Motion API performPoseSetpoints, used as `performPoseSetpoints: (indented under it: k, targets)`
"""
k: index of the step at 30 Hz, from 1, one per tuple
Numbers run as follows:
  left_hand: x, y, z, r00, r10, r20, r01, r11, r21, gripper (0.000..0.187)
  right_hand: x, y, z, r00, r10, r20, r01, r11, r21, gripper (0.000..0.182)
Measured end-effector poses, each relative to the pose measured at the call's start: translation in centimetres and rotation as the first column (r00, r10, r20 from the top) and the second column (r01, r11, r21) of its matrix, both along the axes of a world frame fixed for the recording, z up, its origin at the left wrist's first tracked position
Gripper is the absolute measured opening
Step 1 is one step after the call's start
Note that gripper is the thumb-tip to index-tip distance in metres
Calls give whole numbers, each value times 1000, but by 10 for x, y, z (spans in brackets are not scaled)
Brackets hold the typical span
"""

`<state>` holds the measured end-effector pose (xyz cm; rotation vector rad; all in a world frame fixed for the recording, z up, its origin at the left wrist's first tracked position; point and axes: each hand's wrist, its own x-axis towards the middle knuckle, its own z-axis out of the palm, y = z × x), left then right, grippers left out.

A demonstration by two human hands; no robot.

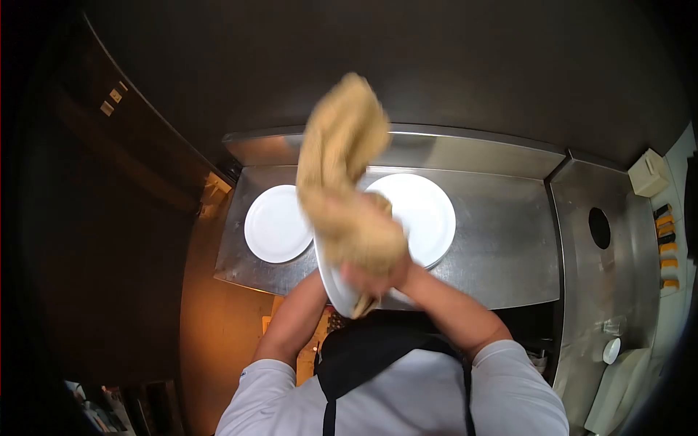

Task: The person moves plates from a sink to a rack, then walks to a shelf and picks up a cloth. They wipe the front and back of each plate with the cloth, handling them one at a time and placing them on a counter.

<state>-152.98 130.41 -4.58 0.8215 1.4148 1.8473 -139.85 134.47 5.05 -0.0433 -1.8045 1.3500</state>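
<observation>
The right fingers (374,280) grip a cloth (347,182) against a tilted plate (336,280), which sits between both forearms just above the near edge of the bench (502,247). The left hand is hidden behind plate and cloth. The cloth rises away from the fingers. A second plate (275,224) lies on the bench to their left, a third (425,211) just beyond them to the right. A round hole (599,227) lies well off right.
</observation>
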Motion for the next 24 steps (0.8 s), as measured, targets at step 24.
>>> performPoseSetpoints:
  k: [24]
  targets:
    - [-129,-11,49,477,433,-765,-699,715,-31,52,24,16,-27,961,169,220,-152,984,-92,67]
